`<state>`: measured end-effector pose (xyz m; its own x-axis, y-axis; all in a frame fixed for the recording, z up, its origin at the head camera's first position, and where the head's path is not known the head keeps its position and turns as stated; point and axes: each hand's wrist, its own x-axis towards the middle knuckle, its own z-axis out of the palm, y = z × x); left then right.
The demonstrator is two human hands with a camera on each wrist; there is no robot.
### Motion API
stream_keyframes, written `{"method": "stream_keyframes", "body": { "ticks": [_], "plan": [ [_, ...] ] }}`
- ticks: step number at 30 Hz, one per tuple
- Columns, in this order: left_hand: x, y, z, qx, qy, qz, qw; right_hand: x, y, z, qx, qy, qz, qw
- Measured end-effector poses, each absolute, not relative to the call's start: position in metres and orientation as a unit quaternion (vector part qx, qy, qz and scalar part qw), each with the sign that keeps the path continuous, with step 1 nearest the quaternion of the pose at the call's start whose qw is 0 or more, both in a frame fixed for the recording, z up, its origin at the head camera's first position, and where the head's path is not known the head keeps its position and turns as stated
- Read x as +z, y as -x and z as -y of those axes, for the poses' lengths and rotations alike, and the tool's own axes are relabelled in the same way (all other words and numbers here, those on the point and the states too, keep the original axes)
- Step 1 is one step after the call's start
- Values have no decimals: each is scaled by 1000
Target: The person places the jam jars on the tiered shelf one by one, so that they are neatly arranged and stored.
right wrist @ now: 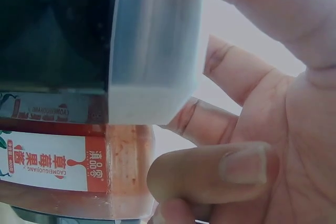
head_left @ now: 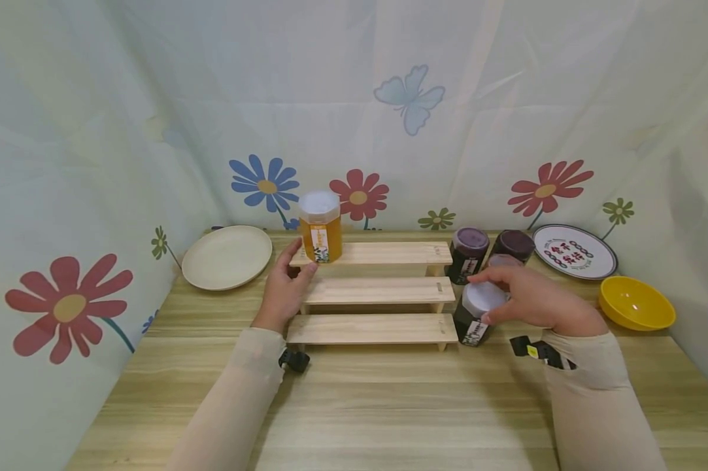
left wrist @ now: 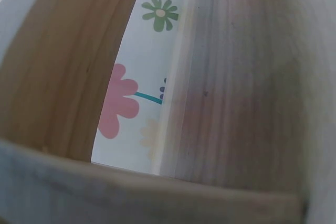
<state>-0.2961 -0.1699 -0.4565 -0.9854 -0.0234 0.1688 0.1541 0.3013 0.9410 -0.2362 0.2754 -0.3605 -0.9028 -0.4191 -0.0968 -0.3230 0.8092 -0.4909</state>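
Dark faceted jar with frosted white lid [head_left: 473,313] being pinched by thumb and fingers of right hand [head_left: 533,297], just beside lowest step of pale wooden 3-step stand [head_left: 371,328]. Stand's left end being touched by left hand [head_left: 284,288]; whether fingers are gripping cannot be told. Amber faceted jar with frosted lid [head_left: 329,235] being borne by top step.

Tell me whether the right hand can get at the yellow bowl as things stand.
Probably not straight away: the right hand pinches the white-lidded jar. Once free, likely yes; nothing visible blocks the yellow bowl.
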Motion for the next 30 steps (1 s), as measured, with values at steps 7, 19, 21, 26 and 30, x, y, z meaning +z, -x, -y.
{"method": "stream_keyframes", "body": {
  "ticks": [7,19,21,26,30],
  "plan": [
    [-457,296,171,-590,39,803,74,-362,236,-274,-244,197,-944,99],
    [-458,296,172,-586,46,805,80,-364,234,-274,-246,215,-941,91],
    [-457,296,171,-587,48,804,79,-364,234,-274,-244,221,-940,86],
    [-455,294,169,-585,43,806,79,-363,232,-273,-239,226,-941,82],
    [-455,295,170,-587,41,805,78,-362,231,-271,-231,232,-942,72]
  ]
}}
